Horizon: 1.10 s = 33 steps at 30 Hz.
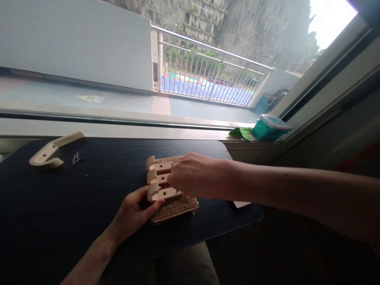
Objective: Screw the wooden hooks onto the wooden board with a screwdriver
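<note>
Three pale wooden hooks (166,193) with curled ends and dark screw holes lie side by side on a brown, rough-surfaced cardboard piece (175,208). My left hand (135,208) grips the nearest hook by its curled end, its thumb along the near side and its fingers partly hidden behind the curl. Closed like a fist, my right hand (192,174) is over the right part of the hooks. Its fingertips face away from me, so whatever they hold is hidden. A fourth wooden hook (47,152) rests apart at the table's far left, beside several small screws (76,158).
The dark table (89,213) stands against a window sill (124,132). A teal box (268,127) and a green leaf-shaped item (241,133) sit on the sill. A pale flat object (242,204) shows under my right forearm. Outside the glass is a metal railing (213,75).
</note>
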Each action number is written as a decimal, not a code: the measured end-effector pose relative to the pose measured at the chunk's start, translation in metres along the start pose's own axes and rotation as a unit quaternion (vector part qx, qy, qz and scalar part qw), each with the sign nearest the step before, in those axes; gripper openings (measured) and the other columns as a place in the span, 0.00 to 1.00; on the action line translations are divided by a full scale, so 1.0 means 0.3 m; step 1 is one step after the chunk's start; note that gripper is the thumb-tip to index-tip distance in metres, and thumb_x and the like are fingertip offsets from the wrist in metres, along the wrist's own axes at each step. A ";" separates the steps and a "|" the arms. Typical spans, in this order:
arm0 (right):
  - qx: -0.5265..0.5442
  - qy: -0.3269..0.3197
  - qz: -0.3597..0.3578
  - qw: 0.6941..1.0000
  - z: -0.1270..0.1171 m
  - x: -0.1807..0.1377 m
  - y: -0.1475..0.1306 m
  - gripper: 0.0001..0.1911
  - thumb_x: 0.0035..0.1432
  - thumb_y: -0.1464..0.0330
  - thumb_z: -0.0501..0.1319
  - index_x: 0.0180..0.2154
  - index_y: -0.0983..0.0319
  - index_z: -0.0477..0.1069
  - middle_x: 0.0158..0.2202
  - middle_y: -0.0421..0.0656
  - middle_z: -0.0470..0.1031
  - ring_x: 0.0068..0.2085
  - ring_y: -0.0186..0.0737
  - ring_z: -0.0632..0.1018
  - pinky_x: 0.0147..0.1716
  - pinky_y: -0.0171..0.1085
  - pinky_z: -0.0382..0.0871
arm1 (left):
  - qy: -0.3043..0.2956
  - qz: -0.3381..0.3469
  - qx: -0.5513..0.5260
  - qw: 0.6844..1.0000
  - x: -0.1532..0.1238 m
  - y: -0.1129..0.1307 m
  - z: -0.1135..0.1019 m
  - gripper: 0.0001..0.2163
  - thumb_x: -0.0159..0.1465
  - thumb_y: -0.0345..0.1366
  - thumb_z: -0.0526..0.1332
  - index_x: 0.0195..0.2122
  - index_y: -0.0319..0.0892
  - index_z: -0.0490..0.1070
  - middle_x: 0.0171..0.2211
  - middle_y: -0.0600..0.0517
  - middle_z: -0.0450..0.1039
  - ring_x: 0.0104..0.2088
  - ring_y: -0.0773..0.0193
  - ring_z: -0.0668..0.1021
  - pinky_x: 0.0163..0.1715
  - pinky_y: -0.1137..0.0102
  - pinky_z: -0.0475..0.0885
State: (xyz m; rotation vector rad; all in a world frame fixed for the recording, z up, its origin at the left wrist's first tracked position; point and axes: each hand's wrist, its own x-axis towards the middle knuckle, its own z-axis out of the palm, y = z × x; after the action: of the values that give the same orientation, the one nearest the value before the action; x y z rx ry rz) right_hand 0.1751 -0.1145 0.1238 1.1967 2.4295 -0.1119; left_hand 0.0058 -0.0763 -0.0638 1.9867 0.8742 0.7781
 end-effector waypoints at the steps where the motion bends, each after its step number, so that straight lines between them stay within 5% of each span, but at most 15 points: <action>1: 0.003 0.000 0.002 1.000 0.010 0.006 0.001 0.12 0.57 0.82 0.53 0.28 0.66 0.73 0.30 0.44 0.75 0.32 0.35 0.75 0.24 0.33 0.57 | 0.000 -0.001 0.002 1.000 0.001 -0.003 0.002 0.18 0.56 0.44 0.63 0.43 0.40 0.72 0.38 0.51 0.79 0.37 0.60 0.80 0.36 0.72 0.76; 7: 0.084 0.020 0.118 0.989 0.071 0.005 0.079 0.14 0.59 0.71 0.52 0.29 0.65 0.75 0.27 0.46 0.75 0.30 0.37 0.74 0.25 0.33 0.57 | 0.007 -0.007 0.020 1.000 0.000 -0.003 0.002 0.18 0.55 0.46 0.63 0.42 0.40 0.73 0.39 0.49 0.79 0.38 0.58 0.80 0.37 0.71 0.76; 10: 0.181 0.021 0.205 0.962 0.106 -0.044 0.145 0.19 0.59 0.60 0.53 0.24 0.64 0.74 0.19 0.43 0.71 0.22 0.33 0.68 0.22 0.33 0.55 | 0.016 -0.007 0.027 0.999 -0.004 -0.002 0.001 0.18 0.54 0.47 0.63 0.41 0.40 0.74 0.38 0.49 0.80 0.37 0.58 0.81 0.36 0.72 0.77; 12: 0.265 0.077 0.228 0.934 0.144 -0.080 0.170 0.22 0.58 0.56 0.53 0.23 0.63 0.74 0.17 0.40 0.68 0.18 0.30 0.65 0.19 0.33 0.53 | 0.025 -0.006 0.030 0.999 -0.004 -0.007 0.001 0.19 0.53 0.47 0.64 0.41 0.40 0.74 0.38 0.49 0.80 0.37 0.57 0.81 0.37 0.72 0.77; 17: 0.519 0.288 0.238 0.769 0.332 -0.110 0.130 0.13 0.59 0.61 0.55 0.38 0.61 0.73 0.28 0.39 0.75 0.27 0.31 0.72 0.26 0.29 0.63 | 0.039 0.008 0.050 0.998 0.001 -0.018 0.000 0.17 0.53 0.46 0.65 0.41 0.43 0.74 0.38 0.51 0.80 0.36 0.59 0.81 0.35 0.75 0.77; 23: 0.551 0.439 0.359 0.612 0.566 -0.050 0.053 0.13 0.56 0.60 0.60 0.40 0.60 0.73 0.34 0.41 0.77 0.35 0.35 0.75 0.33 0.30 0.68 | 0.085 0.065 0.112 0.988 0.004 -0.021 0.004 0.16 0.51 0.46 0.67 0.40 0.48 0.73 0.36 0.56 0.80 0.33 0.63 0.82 0.33 0.79 0.76; 28: 0.603 0.433 0.330 0.583 0.604 -0.002 0.041 0.10 0.53 0.60 0.62 0.31 0.61 0.74 0.23 0.38 0.72 0.23 0.30 0.68 0.21 0.27 0.63 | 0.091 0.085 0.159 0.979 -0.003 -0.062 0.016 0.17 0.52 0.49 0.65 0.41 0.51 0.71 0.35 0.57 0.79 0.31 0.65 0.81 0.34 0.79 0.77; 33: 0.598 0.457 0.309 0.582 0.610 0.019 0.035 0.08 0.55 0.64 0.60 0.27 0.61 0.71 0.21 0.36 0.67 0.21 0.28 0.65 0.19 0.26 0.60 | 0.086 0.082 0.166 0.979 -0.018 -0.089 0.025 0.16 0.54 0.48 0.64 0.42 0.50 0.69 0.37 0.56 0.78 0.33 0.63 0.81 0.36 0.77 0.77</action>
State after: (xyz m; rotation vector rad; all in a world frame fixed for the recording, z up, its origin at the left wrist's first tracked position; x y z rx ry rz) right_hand 0.2423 -0.1503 -0.0429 3.3141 2.2338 -1.4106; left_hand 0.0006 -0.0724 -0.0915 2.3346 1.0031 0.9594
